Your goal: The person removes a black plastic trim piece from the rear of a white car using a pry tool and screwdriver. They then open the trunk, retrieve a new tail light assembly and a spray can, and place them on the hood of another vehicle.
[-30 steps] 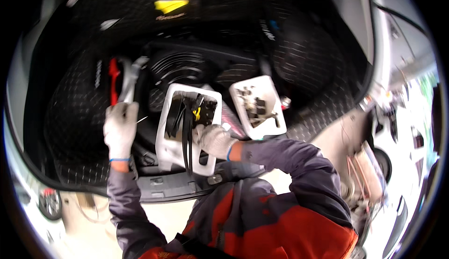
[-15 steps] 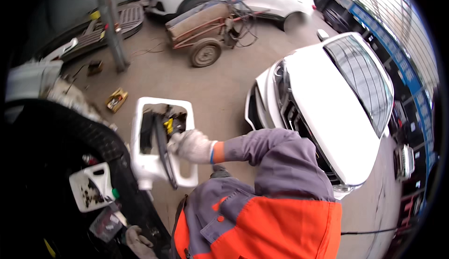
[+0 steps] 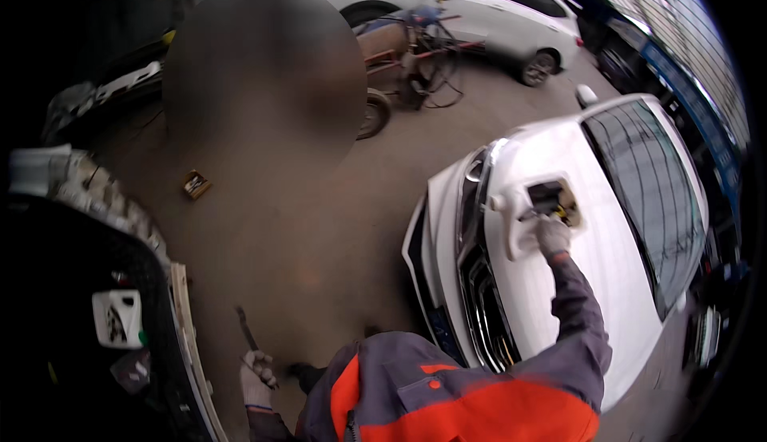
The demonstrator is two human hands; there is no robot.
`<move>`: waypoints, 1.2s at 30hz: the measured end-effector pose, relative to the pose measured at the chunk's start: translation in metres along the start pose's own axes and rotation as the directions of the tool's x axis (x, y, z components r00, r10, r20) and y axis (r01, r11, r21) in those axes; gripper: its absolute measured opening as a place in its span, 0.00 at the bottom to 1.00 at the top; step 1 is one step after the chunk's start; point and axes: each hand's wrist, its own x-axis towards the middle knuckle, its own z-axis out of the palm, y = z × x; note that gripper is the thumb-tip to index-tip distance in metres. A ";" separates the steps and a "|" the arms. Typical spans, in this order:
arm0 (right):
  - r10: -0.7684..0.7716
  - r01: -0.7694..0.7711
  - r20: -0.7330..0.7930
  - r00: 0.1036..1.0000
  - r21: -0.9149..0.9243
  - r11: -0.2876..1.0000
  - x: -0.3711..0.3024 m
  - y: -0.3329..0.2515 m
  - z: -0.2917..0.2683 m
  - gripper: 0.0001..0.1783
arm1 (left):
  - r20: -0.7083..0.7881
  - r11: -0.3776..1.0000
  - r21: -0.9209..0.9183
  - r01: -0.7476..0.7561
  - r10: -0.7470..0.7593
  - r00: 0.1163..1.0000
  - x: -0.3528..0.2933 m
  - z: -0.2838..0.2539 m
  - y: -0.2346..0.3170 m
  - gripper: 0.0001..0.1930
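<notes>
Toward three o'clock, the right hand is gripping a white cut-open jug over the white car's hood (whether they are touching, I cannot tell), its fingers pressing together on the near edge. Toward seven, the left hand is clasping a dark slim tool in curled fingers.

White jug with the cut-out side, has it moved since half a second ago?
Yes: the white jug has moved right, from left of the nearer white car to over its hood in view.
</notes>
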 end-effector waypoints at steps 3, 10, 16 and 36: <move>0.029 -0.007 -0.183 0.983 0.120 0.993 0.004 0.021 0.034 0.12 | -0.135 0.997 0.023 0.074 -0.070 0.988 0.002 0.045 -0.002 0.13; -0.252 0.409 -0.364 0.897 0.460 0.788 -0.089 -0.133 0.061 0.13 | -0.349 0.957 -0.289 -0.036 -0.070 0.935 -0.026 0.035 -0.030 0.19; -0.444 0.577 -0.367 0.817 0.523 0.628 -0.142 -0.213 0.045 0.13 | -0.225 0.826 -0.553 -0.113 -0.017 0.974 -0.037 -0.029 -0.034 0.36; -0.732 0.778 -0.606 -0.312 0.280 -0.563 -0.431 -0.753 -0.237 0.16 | -0.697 0.959 0.014 -0.285 0.213 0.685 -0.144 -0.359 0.015 0.25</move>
